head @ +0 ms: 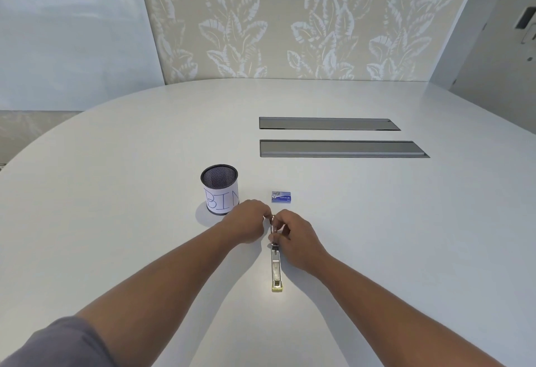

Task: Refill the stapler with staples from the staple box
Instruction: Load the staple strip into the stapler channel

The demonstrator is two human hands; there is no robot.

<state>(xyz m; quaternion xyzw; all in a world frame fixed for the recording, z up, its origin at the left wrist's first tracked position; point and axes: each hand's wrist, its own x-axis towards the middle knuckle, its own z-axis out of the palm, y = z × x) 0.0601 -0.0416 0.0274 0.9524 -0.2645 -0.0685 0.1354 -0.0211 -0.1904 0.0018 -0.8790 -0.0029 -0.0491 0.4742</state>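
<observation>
Both hands met over the far end of the stapler (276, 262), which lay flat on the white table (377, 221), opened out lengthwise, its long axis pointing away from the person and its yellowish tip nearest to them. The left hand (246, 221) came in from the left with its fingers curled, the fingertips pressed against the stapler's far end; whether they pinched the metal or something small held there could not be told. The right hand (295, 239) came in from the right, its fingers and thumb curled round the upper part of the stapler, hiding that stretch of it. The two hands touched or nearly touched at the fingertips. Below them the silver channel of the stapler showed bare down to its near tip. Just beyond the hands, apart from them, sat the staple box (281, 197), a small blue box lying flat on the table; whether it was open or closed could not be made out. To the left of the box and just behind the left hand stood a black mesh cup (219, 189), upright, wrapped in white paper with the letters "BIN" written on it. Farther across the table, well apart from everything else, two long grey panels (342, 148) lay set into the surface, one behind the other. A grey sleeve (58, 343) showed at the lower left corner.
</observation>
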